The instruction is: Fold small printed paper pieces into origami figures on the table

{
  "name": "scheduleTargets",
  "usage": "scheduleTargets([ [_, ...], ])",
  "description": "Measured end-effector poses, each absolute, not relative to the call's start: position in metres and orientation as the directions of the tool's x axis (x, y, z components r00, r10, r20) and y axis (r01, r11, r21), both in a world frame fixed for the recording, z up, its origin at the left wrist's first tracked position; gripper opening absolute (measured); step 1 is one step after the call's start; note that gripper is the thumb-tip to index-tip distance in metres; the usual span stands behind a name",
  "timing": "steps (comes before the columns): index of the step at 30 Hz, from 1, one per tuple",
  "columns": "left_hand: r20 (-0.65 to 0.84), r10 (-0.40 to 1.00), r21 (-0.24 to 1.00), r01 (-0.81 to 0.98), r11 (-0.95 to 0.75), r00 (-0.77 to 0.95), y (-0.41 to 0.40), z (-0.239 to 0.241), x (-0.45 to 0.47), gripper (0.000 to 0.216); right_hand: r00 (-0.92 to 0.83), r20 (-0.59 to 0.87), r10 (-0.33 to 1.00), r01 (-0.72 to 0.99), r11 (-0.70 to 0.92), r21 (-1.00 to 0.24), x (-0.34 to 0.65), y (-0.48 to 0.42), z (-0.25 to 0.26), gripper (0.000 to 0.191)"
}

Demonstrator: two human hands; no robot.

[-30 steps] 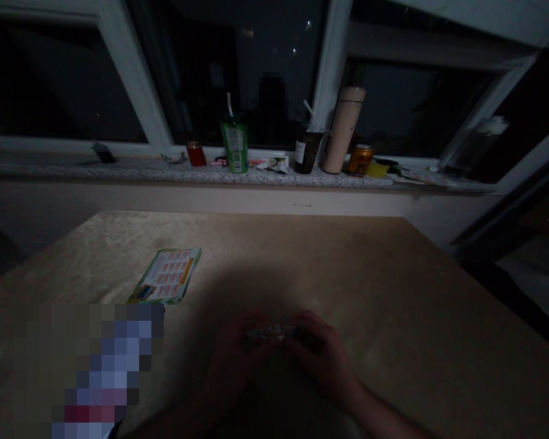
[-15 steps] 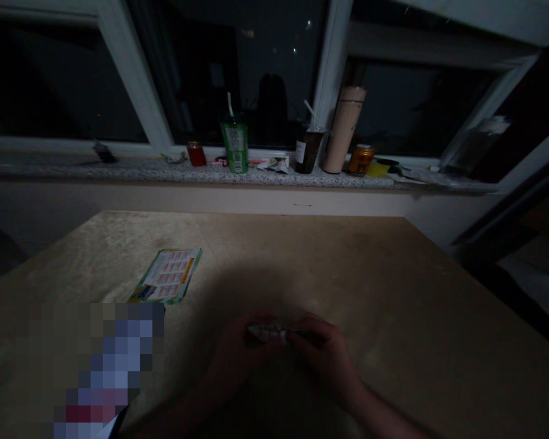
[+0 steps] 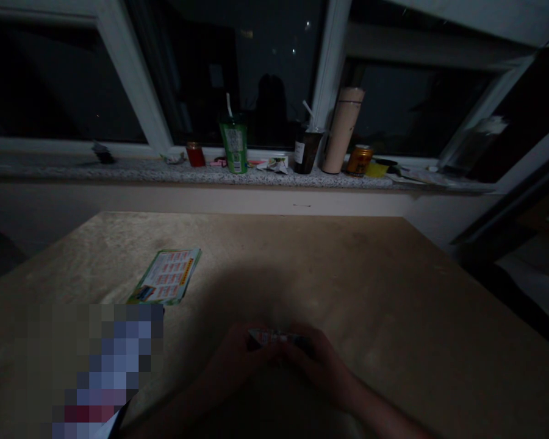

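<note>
Low in the middle of the view, a small folded piece of printed paper (image 3: 266, 336) is held between both hands, pale with reddish print and a pointed left end. My left hand (image 3: 236, 358) is closed on its left side, the thumb along the near edge. My right hand (image 3: 319, 361) grips the right side, its thumb close to the left thumb. Deep shadow hides the paper's underside and most fingertips. To the left, beyond the hands, a stack of printed sheets (image 3: 169, 275) with a calendar-like grid and green border lies flat on the table (image 3: 370, 274).
A pixelated blue-grey area (image 3: 119, 360) covers something at the front left. Along the granite windowsill (image 3: 165, 174) stand a red jar (image 3: 195, 155), a green cup (image 3: 235, 148), a dark cup (image 3: 305, 153), a pink flask (image 3: 344, 131) and an orange can (image 3: 359, 161).
My right hand has turned inward and its thumb has come nearer my left thumb along the paper's near edge. The sheets on the table have not moved.
</note>
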State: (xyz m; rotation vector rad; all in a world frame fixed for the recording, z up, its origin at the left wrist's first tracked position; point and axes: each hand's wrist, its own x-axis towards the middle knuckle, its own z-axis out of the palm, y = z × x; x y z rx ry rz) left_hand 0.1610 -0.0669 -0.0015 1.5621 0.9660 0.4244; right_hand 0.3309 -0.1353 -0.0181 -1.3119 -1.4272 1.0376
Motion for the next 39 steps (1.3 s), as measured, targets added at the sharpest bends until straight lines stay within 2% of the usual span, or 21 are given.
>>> scheduleTargets([
  [6,-0.227,0.766,0.939,0.345,0.007,0.601,-0.069,-0.003,0.161,0.025,-0.093,0.081,0.992,0.181,0.097,-0.979,0.331,-0.139,-0.018,0.035],
  [12,-0.241,0.748,0.938,0.345,0.016,0.618,-0.071,0.001,0.161,0.036,-0.139,0.037,0.99,0.057,0.046,-0.997,0.329,-0.137,-0.014,0.042],
  [15,-0.211,0.7,0.953,0.302,-0.007,0.682,-0.069,0.0,0.16,0.036,-0.142,0.031,0.989,0.057,0.04,-0.998,0.327,-0.137,-0.01,0.046],
  [21,-0.162,0.674,0.964,0.263,-0.049,0.721,-0.069,0.003,0.161,0.04,-0.159,0.121,0.98,0.123,0.141,-0.982,0.324,-0.14,-0.003,0.047],
  [25,-0.173,0.71,0.955,0.292,-0.048,0.683,-0.072,0.005,0.161,0.039,-0.101,0.142,0.985,0.154,0.157,-0.976,0.323,-0.142,-0.004,0.042],
  [30,-0.187,0.686,0.95,0.307,-0.056,0.703,-0.07,0.0,0.161,0.037,-0.015,0.006,1.0,0.101,0.007,-0.995,0.323,-0.14,-0.013,0.044],
  [34,-0.191,0.671,0.942,0.325,-0.079,0.717,-0.07,-0.002,0.159,0.039,0.066,-0.013,0.998,0.113,-0.021,-0.993,0.324,-0.138,-0.016,0.043],
  [39,-0.25,0.627,0.944,0.329,-0.011,0.738,-0.072,0.002,0.158,0.037,0.019,-0.005,1.0,0.145,-0.008,-0.989,0.323,-0.138,-0.018,0.045],
])
